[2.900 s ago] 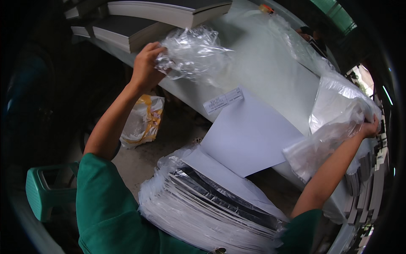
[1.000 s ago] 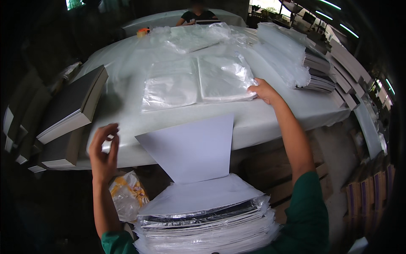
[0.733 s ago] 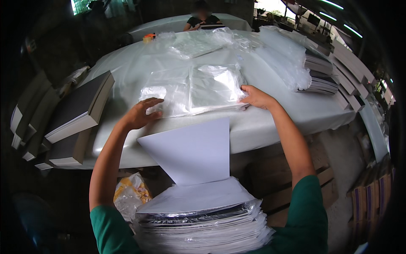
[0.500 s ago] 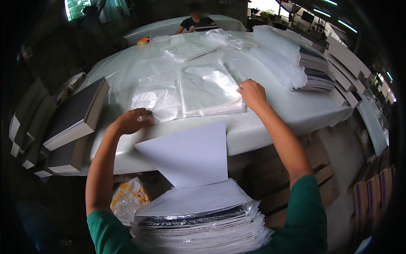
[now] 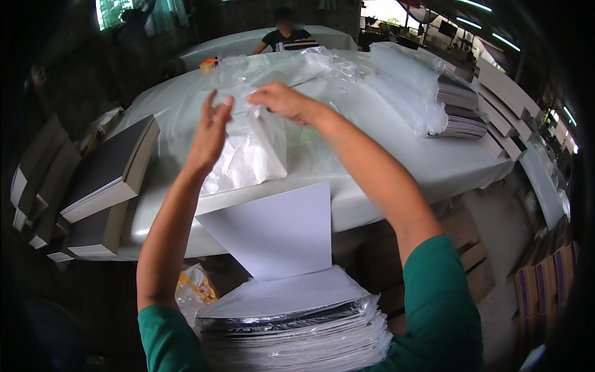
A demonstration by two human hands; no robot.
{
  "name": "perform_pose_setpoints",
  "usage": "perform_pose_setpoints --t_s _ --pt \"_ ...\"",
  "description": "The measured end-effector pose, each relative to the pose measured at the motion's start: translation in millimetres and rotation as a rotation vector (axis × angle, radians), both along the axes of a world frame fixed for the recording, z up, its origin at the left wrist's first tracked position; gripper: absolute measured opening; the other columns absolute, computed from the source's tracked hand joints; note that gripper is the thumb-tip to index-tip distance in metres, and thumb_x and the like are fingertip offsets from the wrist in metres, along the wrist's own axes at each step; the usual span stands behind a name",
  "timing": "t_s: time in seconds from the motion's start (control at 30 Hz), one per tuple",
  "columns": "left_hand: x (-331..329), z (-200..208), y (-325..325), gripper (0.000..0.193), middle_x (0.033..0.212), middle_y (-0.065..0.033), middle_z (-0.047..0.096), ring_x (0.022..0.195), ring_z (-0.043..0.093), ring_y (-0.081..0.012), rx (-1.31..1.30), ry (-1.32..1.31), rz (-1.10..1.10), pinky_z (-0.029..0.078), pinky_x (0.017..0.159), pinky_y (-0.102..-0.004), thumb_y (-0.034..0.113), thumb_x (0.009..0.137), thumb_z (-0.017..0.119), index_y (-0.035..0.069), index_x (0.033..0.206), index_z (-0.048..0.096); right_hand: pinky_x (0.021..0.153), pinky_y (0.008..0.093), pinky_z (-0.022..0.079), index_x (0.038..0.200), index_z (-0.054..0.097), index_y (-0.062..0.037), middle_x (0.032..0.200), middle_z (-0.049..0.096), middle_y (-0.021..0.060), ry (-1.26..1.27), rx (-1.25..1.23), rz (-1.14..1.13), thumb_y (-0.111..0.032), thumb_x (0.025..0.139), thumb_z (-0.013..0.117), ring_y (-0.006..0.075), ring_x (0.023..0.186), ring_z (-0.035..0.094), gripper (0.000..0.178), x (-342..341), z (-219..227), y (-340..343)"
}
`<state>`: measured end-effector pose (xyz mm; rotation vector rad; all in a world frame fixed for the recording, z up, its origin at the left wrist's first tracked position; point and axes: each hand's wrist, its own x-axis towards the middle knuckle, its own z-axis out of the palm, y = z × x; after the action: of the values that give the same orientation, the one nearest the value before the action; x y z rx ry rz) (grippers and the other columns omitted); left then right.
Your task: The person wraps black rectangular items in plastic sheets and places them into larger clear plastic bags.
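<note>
Over the middle of the table, my right hand (image 5: 284,103) pinches the upper edge of a stack of clear plastic bags (image 5: 251,152) between thumb and fingers. The stack is partly lifted and bent, its glossy lower part resting near the table's front edge. Close by on the left, my left hand (image 5: 214,127) is raised with thumb and fingers apart. It is beside the plastic; whether it touches the thin film cannot be made out. Nearer to me, a large white sheet (image 5: 279,229) stands tilted up from a tall pile of plastic-wrapped flat packs (image 5: 291,338).
Thick dark-covered blocks of pages (image 5: 111,164) are piled at the table's left. Plastic-covered stacks (image 5: 462,105) stand at the right. An orange tape dispenser (image 5: 209,64) lies at the far edge. Beyond it, another person (image 5: 285,34) sits at a second table.
My right hand has swung left and farther out, pulling up and bending the bag stack. My left hand has risen from the near edge to beside it.
</note>
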<state>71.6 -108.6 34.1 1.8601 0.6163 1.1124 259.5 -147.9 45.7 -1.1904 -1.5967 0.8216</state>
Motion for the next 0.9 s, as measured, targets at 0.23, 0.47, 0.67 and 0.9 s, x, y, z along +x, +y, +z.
perform_pose_setpoints --t_s 0.23,0.47,0.67,0.9 --pt "-13.4 -10.3 25.5 0.039 0.127 -0.0081 0.043 0.118 0.036 -0.0306 0.636 0.656 -0.128 0.028 0.098 -0.0432 0.035 0.086 0.049 0.015 0.119 0.05 0.089 0.0288 0.036 0.105 0.059 -0.0047 0.105 0.058 0.0096 -0.055 0.036 0.209 -0.019 0.079 0.054 0.0173 0.101 0.05 0.03 5.0 -50.5 15.0" --pt "-59.0 -46.8 81.9 0.048 0.137 -0.0076 0.03 0.127 0.021 -0.0356 0.553 1.423 0.268 0.019 0.1 -0.0521 0.048 0.082 0.047 0.026 0.125 0.043 0.106 0.0445 0.009 0.132 0.033 -0.025 0.141 0.021 0.0097 -0.936 -0.181 -0.23 -0.066 0.07 0.049 0.0289 0.131 0.013 0.076 76.1 -106.6 -36.8" --pt "-3.4 -62.3 39.1 0.062 0.14 -0.0101 0.02 0.13 0.014 -0.0294 0.486 1.032 -0.188 0.015 0.104 -0.0474 0.056 0.083 0.037 0.02 0.134 0.027 0.105 0.0479 0.001 0.132 0.032 -0.0275 0.142 0.016 0.0077 -0.923 -0.175 -0.183 -0.071 0.069 0.044 0.0274 0.132 0.008 0.077 71.0 -105.0 -39.6" --pt "-42.6 -77.1 76.3 0.058 0.14 -0.009 0.022 0.131 0.013 -0.0262 0.282 1.094 -0.005 0.016 0.101 -0.0494 0.055 0.083 0.039 0.021 0.131 0.034 0.105 0.0468 0.002 0.131 0.036 -0.0259 0.141 0.021 0.0072 -0.88 -0.196 -0.256 -0.064 0.074 0.046 0.0264 0.131 0.016 0.068 81.9 -105.9 -44.1"
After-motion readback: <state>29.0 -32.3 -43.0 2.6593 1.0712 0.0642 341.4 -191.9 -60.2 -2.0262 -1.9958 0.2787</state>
